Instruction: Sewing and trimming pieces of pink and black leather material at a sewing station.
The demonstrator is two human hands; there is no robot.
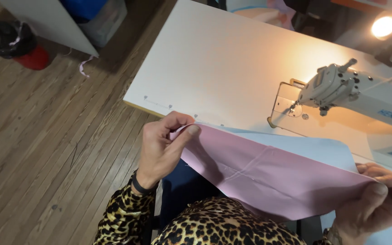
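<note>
Left hand (162, 147): pinching one corner of pink fabric (259, 174) between thumb and fingers. Right hand (379, 199): closed on the opposite corner, partly cut off at the frame edge. Fabric: stretched taut between both, over a pale blue layer (305, 145), possibly a second piece. Beyond: white table (223, 59), sewing machine (341, 88), lit lamp (383, 26).

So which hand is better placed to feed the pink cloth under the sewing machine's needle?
Probably the right hand: it pinches the pink cloth at the end nearest the sewing machine. The left hand pinches the far end, by the table edge.
</note>
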